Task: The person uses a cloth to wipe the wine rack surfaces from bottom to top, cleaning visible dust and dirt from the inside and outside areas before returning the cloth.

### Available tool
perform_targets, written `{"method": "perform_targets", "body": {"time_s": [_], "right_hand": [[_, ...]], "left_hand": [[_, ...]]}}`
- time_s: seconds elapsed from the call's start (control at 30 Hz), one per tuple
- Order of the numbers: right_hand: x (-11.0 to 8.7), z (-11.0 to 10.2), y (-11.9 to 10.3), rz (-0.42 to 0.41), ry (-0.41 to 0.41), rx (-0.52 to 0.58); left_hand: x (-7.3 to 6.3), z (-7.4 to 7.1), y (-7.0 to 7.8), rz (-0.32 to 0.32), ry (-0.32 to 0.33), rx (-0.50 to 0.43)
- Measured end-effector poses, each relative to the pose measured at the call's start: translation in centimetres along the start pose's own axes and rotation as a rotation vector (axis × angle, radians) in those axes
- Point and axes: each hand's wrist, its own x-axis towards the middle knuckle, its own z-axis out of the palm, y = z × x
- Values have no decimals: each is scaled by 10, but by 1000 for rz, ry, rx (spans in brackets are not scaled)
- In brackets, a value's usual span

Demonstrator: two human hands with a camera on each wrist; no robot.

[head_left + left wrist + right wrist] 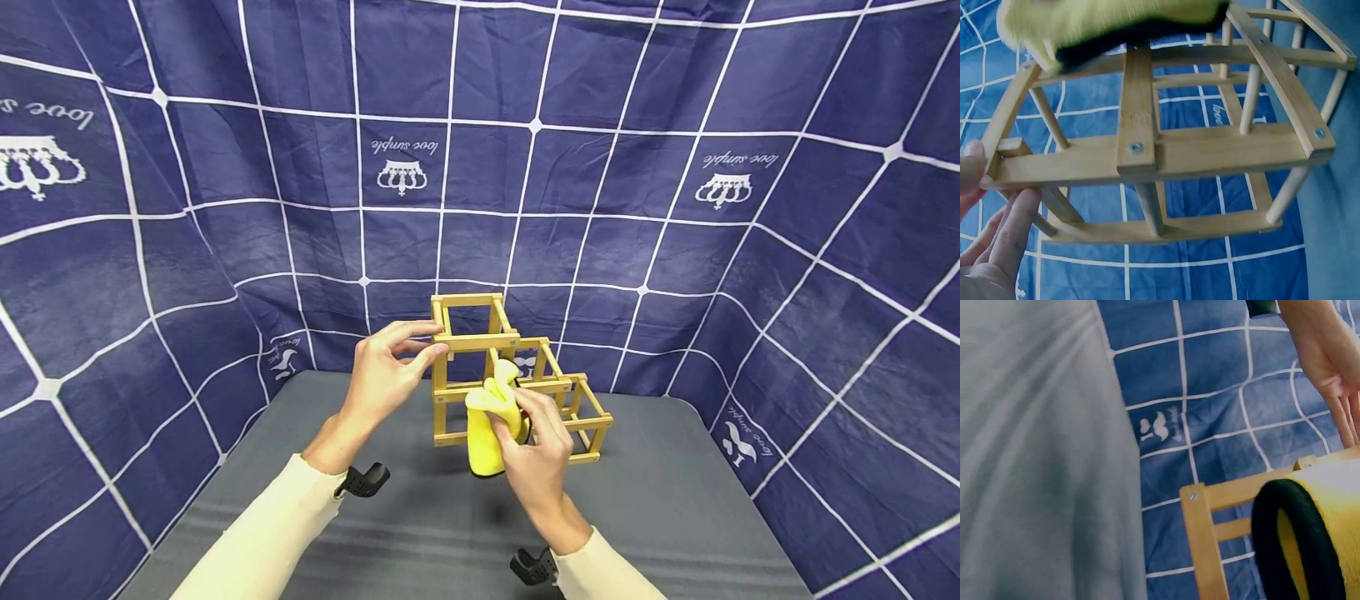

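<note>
A stepped rack [476, 340] of light wooden bars and rods stands on the grey surface, its tallest part on the left. My left hand [386, 367] pinches the upper left corner of it. In the left wrist view the thumb and the fingers [1017, 219] lie on opposite sides of the rail's end. My right hand [542, 450] grips a folded yellow cloth [486, 437] in front of the rack's middle. The cloth has a dark edging, seen close up in the right wrist view, and it hides some of the lower bars.
The grey table surface [660, 492] spreads around the rack. Behind and to both sides hangs a blue curtain [585, 175] with white grid lines and printed crowns. A black strap mount [366, 480] sits at the left wrist, another [531, 568] at the right.
</note>
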Motion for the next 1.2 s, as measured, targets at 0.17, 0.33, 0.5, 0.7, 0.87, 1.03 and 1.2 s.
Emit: {"method": "perform_targets", "body": {"time_s": [0.17,0.33,0.5,0.7,0.87,1.03,1.2], "right_hand": [[1,32,-1,-37,-64,-54],[0,56,-6,-92,-167,-151],[5,57,-2,-106,-195,-229],[6,32,17,-127,-183,-241],[8,3,34,-154,-180,-253],[11,-25,52,-166,-146,-275],[20,-56,74,-78,-71,-316]], "left_hand": [[2,2,2,7,28,35],[4,2,4,-22,35,41],[8,2,5,-15,24,64],[7,3,2,-33,21,64],[7,4,1,-33,14,57],[9,3,1,-23,12,57],[10,3,-1,-31,13,59]]}}
